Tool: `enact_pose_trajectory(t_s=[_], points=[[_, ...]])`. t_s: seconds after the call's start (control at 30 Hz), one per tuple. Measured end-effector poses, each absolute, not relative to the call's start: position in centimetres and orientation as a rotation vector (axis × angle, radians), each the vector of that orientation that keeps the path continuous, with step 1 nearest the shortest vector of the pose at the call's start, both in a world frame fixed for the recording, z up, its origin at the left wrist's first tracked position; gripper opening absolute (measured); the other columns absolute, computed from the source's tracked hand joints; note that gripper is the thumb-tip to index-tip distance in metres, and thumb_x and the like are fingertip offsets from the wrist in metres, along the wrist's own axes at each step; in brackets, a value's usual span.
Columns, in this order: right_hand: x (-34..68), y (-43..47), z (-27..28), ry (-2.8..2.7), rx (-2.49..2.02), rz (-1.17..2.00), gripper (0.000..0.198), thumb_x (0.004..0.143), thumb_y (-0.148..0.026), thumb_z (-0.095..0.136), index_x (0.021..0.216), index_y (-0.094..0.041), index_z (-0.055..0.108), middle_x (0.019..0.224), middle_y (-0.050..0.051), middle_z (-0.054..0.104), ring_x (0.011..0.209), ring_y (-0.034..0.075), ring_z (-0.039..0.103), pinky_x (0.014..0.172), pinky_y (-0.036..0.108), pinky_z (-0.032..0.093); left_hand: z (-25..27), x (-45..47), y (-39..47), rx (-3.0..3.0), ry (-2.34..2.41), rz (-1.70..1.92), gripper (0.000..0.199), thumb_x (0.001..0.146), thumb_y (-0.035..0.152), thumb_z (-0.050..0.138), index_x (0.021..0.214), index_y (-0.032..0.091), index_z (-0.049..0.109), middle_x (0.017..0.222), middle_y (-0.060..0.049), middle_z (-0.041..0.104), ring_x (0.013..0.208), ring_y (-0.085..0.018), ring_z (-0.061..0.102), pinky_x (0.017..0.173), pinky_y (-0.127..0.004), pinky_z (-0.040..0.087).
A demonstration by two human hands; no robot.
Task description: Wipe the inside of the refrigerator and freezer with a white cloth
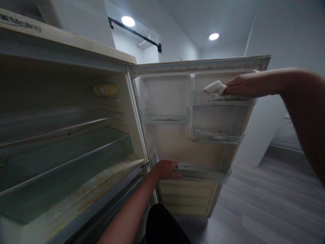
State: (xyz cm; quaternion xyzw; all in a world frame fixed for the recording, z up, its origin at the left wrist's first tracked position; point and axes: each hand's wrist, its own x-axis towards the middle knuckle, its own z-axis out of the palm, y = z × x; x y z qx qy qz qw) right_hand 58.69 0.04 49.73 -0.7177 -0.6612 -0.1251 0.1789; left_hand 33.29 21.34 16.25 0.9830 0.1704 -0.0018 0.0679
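My right hand (240, 85) holds a folded white cloth (214, 87) against the inner side of the open fridge door (175, 145), just above the upper right door shelf (228, 101). Its fingers are pressed onto the cloth. Lower down, my left hand (167, 170) is at the bottom door shelf (203, 174), near the hinge side. Its thumb and a finger are apart, with nothing visible between them; the other fingers are partly hidden. Clear plastic shelves line the door, one at the upper left (164, 118) and another at the middle right (215, 135).
To the left is the fridge interior with glass shelves (63, 128), a stained floor (91, 184) and a yellowish lamp cover (105, 90). A dark rod (134, 33) spans a recess above. Grey wood-look flooring (274, 200) lies at right. My dark-clothed knee (165, 225) is below the door.
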Motion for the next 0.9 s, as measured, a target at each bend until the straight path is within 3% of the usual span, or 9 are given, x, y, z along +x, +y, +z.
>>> enact_pose_trajectory(t_s=[0.07,0.17,0.27,0.33,0.47,0.63,0.8,0.9], points=[[56.3,0.7,47.4,-2.013,-1.897,-0.480,0.034,0.101,-0.035,0.046,0.101,-0.014,0.073,0.101,0.008,0.075,0.084,0.018,0.065,0.078,0.031,0.051,16.3,33.2,21.3,2.968,0.513,-0.007,0.064,0.080,0.079,0.062,0.116,0.026,0.069,0.108,-0.005,0.077,0.100,-0.028,0.072,0.081,-0.034,0.049],[53.9,1.9,42.8,-1.835,-1.614,-1.128,0.035,0.101,-0.033,0.040,0.119,-0.017,0.067,0.120,0.014,0.069,0.107,0.029,0.064,0.092,0.045,0.048,16.3,33.1,21.3,2.954,0.542,-0.014,0.064,0.078,0.079,0.065,0.116,0.027,0.069,0.108,-0.005,0.077,0.100,-0.028,0.073,0.081,-0.034,0.049],[54.4,2.3,39.1,-1.855,-1.440,-1.417,0.041,0.101,-0.028,0.045,0.140,-0.029,0.056,0.151,0.009,0.053,0.142,0.034,0.043,0.113,0.056,0.035,16.3,32.9,21.3,2.936,0.558,-0.031,0.065,0.077,0.080,0.064,0.117,0.028,0.069,0.109,-0.004,0.077,0.100,-0.028,0.073,0.080,-0.034,0.050],[55.7,2.0,37.8,-1.937,-1.429,-1.465,0.047,0.100,-0.026,0.048,0.147,-0.036,0.050,0.157,0.005,0.047,0.150,0.034,0.034,0.118,0.058,0.030,16.3,32.9,21.3,2.935,0.548,-0.046,0.067,0.078,0.081,0.061,0.118,0.028,0.068,0.112,-0.005,0.077,0.102,-0.029,0.073,0.081,-0.035,0.050],[57.3,1.2,37.1,-2.083,-1.566,-1.361,0.050,0.098,-0.032,0.053,0.148,-0.040,0.050,0.153,0.007,0.051,0.142,0.040,0.042,0.111,0.060,0.037,16.3,33.0,21.2,2.940,0.539,-0.051,0.069,0.079,0.082,0.058,0.120,0.027,0.068,0.113,-0.007,0.077,0.104,-0.030,0.072,0.083,-0.036,0.050],[55.0,1.1,39.2,-2.021,-1.680,-1.297,0.051,0.096,-0.049,0.055,0.140,-0.026,0.055,0.139,0.017,0.056,0.139,0.047,0.040,0.108,0.063,0.038,16.5,33.3,21.1,2.929,0.562,-0.067,0.067,0.079,0.081,0.061,0.119,0.028,0.068,0.111,-0.006,0.077,0.101,-0.029,0.072,0.082,-0.036,0.051],[53.1,3.6,42.5,-1.813,-1.809,-1.308,0.061,0.097,-0.043,0.051,0.148,-0.012,0.040,0.129,0.025,0.059,0.112,0.042,0.060,0.089,0.053,0.051,16.8,33.6,21.0,2.954,0.563,-0.084,0.064,0.082,0.078,0.059,0.119,0.027,0.067,0.114,-0.007,0.076,0.105,-0.029,0.071,0.085,-0.036,0.051],[53.1,6.0,42.7,-1.747,-1.834,-1.331,0.053,0.099,-0.037,0.047,0.145,-0.011,0.041,0.116,0.024,0.064,0.100,0.038,0.064,0.083,0.048,0.052,16.8,33.9,21.0,2.965,0.551,-0.087,0.062,0.083,0.077,0.058,0.118,0.027,0.067,0.116,-0.007,0.075,0.107,-0.029,0.071,0.087,-0.036,0.051]])
